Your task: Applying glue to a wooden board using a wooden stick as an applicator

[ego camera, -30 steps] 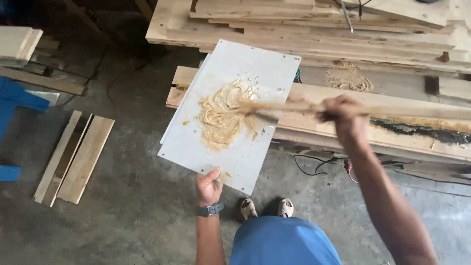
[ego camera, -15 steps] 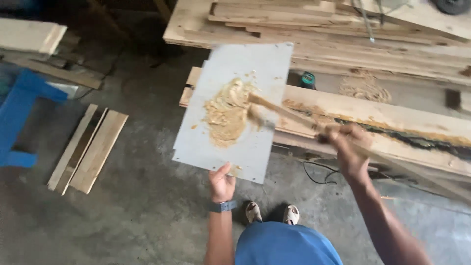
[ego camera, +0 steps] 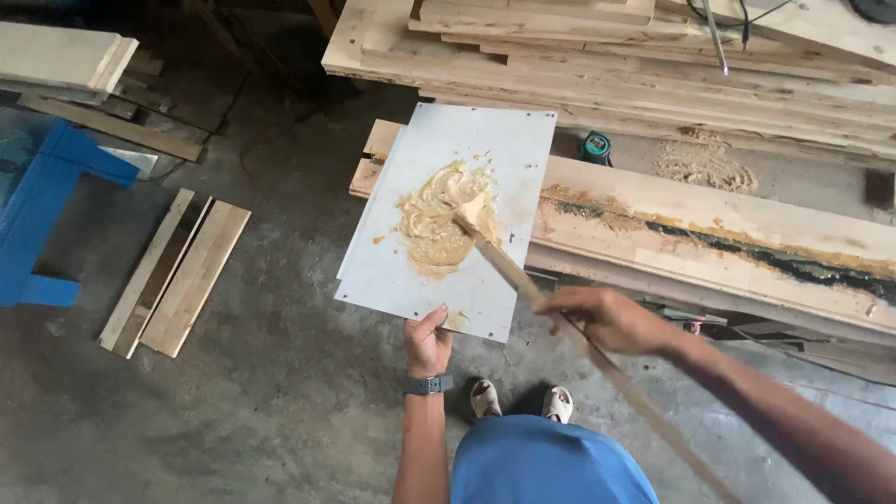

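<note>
- At the near edge of the white panel (ego camera: 448, 219), my left hand (ego camera: 427, 343) pinches the bottom rim, thumb on top, propping the sheet against the timber.
- My right hand (ego camera: 607, 320) is closed around the long wooden stick (ego camera: 523, 280), gripping partway along its length.
- The stick's tip now sits in the tan putty (ego camera: 437, 219) at the panel's middle; a second ago it lay flatter and my hand was farther right, so the mixing stroke has swung inward.
- Beyond, a cracked plank (ego camera: 728, 233) carries a dark filled seam; loose boards (ego camera: 173, 271) lie on the concrete at left.
</note>
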